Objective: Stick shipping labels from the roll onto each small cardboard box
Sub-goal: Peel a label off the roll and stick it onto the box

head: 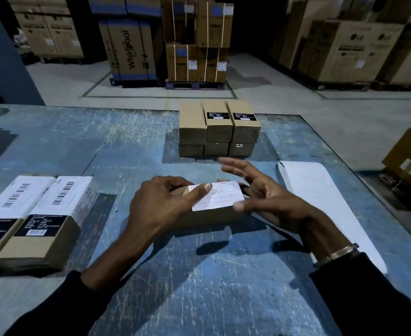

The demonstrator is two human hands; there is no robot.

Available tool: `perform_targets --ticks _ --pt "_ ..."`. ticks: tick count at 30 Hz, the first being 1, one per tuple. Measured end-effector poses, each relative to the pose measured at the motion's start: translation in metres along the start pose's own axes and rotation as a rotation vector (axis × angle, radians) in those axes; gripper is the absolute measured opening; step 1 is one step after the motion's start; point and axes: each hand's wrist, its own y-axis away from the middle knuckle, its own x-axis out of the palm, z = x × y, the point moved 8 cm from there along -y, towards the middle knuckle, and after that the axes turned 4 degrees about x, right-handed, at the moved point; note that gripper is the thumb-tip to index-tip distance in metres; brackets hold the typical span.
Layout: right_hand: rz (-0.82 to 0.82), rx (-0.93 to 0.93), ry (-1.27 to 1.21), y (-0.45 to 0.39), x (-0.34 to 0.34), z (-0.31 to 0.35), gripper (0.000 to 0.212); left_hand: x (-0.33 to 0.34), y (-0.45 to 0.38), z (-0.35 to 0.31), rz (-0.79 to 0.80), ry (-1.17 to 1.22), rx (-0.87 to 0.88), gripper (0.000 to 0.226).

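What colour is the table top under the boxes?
Blue, with many pale scratches and worn patches; the head view shows it best.

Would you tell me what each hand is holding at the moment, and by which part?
The left hand steadies the small box at its left end, thumb pressing the label. The right hand grips nothing; its thumb touches the label's right edge.

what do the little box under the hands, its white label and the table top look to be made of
Box: brown matte cardboard, going by its dull tan sides. Label: white paper, printed lines, likely adhesive-backed. Table top: blue painted surface, scratched pale; what lies beneath is unclear.
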Motion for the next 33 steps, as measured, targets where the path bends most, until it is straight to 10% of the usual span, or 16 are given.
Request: perform_targets --ticks 7,14,33 --pt "-0.393 0.169 -0.054 -0.009 -0.019 -0.018 0.040 0.003 -0.002 0.004 0.055 0.078 -0.055 0.058" --pt "-0.321 0.180 -0.159 -0.010 -0.014 -0.022 0.041 0.005 0.001 -0.004 0.068 0.378 -0.002 0.026" --pt "-0.219 0.166 -0.081 -0.010 -0.014 -0.020 0.033 0.004 -0.004 -0.007 0.132 0.331 0.123 0.036"
